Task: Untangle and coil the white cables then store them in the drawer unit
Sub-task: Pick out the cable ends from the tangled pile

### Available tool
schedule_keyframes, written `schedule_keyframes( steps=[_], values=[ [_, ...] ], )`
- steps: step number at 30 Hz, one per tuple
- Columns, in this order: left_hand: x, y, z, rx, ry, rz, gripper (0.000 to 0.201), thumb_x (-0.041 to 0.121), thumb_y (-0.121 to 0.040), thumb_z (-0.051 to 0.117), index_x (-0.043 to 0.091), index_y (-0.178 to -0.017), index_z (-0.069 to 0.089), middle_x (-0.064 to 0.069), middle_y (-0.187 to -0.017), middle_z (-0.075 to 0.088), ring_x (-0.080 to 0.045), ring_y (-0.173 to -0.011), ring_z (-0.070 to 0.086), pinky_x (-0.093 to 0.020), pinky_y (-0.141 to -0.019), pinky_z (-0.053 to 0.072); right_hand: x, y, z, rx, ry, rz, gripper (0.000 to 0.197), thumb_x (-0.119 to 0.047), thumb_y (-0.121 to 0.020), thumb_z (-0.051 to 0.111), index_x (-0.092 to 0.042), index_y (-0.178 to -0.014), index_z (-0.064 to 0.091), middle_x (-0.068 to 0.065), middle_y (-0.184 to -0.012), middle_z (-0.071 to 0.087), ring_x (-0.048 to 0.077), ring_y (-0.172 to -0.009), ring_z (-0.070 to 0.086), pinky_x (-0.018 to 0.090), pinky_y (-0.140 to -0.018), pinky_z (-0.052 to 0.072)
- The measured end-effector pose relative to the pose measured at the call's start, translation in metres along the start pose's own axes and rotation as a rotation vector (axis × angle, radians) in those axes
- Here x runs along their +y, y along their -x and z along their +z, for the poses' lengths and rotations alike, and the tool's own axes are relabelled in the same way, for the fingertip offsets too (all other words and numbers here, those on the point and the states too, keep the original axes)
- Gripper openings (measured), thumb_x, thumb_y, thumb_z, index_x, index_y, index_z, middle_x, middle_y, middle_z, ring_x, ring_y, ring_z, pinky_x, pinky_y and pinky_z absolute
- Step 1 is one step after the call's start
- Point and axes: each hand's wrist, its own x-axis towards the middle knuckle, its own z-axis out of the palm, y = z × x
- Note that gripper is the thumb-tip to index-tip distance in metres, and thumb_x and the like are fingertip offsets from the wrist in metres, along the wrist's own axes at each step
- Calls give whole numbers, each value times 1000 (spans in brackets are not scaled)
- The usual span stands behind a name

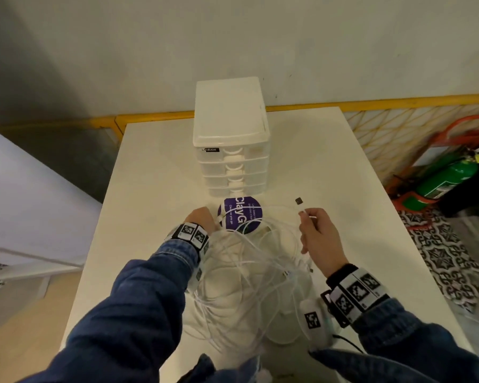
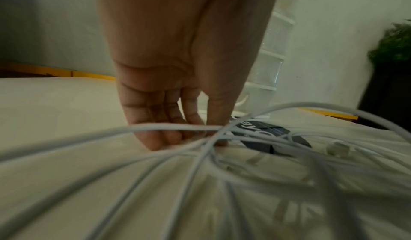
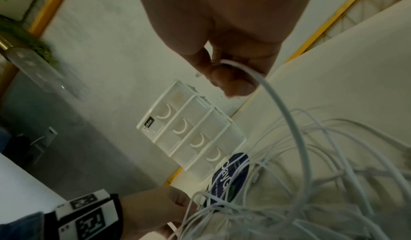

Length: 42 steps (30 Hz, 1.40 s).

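Right hand (image 1: 320, 239) grip pinches one thin white cable's plug end (image 1: 304, 212), lifted in front of the white translucent plastic drawer unit (image 1: 231, 139). Strand arcs back toward the person into the white cable tangle (image 1: 246, 277) on the white counter (image 1: 329, 161). Left hand (image 1: 201, 221) grip curls round gathered strands at the tangle's left edge — drawers all closed.

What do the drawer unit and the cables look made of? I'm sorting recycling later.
Drawer unit: seems translucent white plastic, glossy; the wall shows faintly through its drawer fronts in the right wrist view. Cables: likely copper under a smooth white plastic or rubber jacket, matte; they bend in loose springy loops. The core is not visible.
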Motion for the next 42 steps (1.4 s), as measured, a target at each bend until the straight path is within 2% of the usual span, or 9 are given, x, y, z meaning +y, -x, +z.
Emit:
schedule_keyframes(
  steps=[4, 6, 9, 15, 18, 26, 33, 37, 42],
  values=[
    [-4, 7, -2, 36, 98, -1, 21, 18, -90, 58, 2, -103, 65, -16, -113, 65, -32, -108, 58, -31, -85, 42, 8, -13, 14, -56, 219, 18, 17, -29, -92, 52, -16, -102, 56, -2, -79, 60, 15, -67, 52, 27, -63, 38],
    [-8, 14, -5, 139, 233, 0, 6, 14, -89, 59, 9, -92, 59, -15, -105, 64, -31, -102, 57, -30, -79, 40, 10, -20, 24, -146, 404, -6, 21, -31, -89, 56, -15, -101, 63, -2, -85, 61, 17, -78, 56, 25, -69, 36],
    [-16, 26, -10, 247, 366, 14, 14, 17, -86, 66, 12, -80, 54, -6, -85, 60, -24, -85, 56, -27, -70, 36, 16, -34, 41, -265, 584, -53, 21, -33, -89, 54, -18, -90, 68, 2, -84, 65, 23, -84, 61, 25, -66, 35],
    [-28, 37, -17, 189, 544, 50, 14, 19, -84, 70, 11, -81, 59, 0, -76, 61, -17, -73, 59, -25, -68, 44, 24, -49, 67, -426, 885, -54, 19, -29, -89, 53, -22, -98, 68, 3, -104, 67, 23, -97, 61, 28, -75, 41],
    [-34, 39, -15, 189, 667, 39, 18, 14, -85, 69, 14, -75, 54, -9, -79, 65, -28, -74, 66, -36, -71, 55, 29, -52, 67, -447, 905, -52, 20, -31, -85, 63, -26, -104, 67, -1, -113, 63, 21, -102, 60, 29, -84, 44],
    [-36, 41, -13, 167, 820, -4, 16, 15, -92, 60, 12, -82, 48, -10, -75, 63, -21, -60, 62, -27, -54, 51, 31, -57, 66, -451, 1019, -108, 27, -33, -86, 63, -20, -109, 61, 1, -114, 55, 23, -99, 58, 28, -76, 39],
    [-25, 50, -24, 344, 855, 109, 14, 13, -94, 55, 3, -85, 60, -5, -68, 62, -14, -62, 62, -23, -61, 51, 31, -52, 57, -496, 949, -210, 35, -42, -89, 54, -14, -109, 61, 2, -114, 47, 21, -94, 58, 30, -77, 46],
    [-13, 64, -33, 452, 914, 189, 17, 16, -96, 52, 9, -88, 67, -7, -68, 62, -17, -68, 59, -28, -73, 51, 16, -44, 47, -412, 663, -282, 26, -44, -85, 60, -19, -89, 62, -5, -94, 57, 14, -80, 57, 25, -72, 44],
    [4, 86, -50, 542, 934, 305, 15, 17, -96, 52, 15, -86, 63, -3, -62, 45, -13, -58, 42, -23, -59, 37, -11, -41, 33, -296, 206, -217, 15, -25, -78, 73, -21, -79, 59, -5, -72, 65, 3, -60, 55, 16, -62, 44]
  ],
)
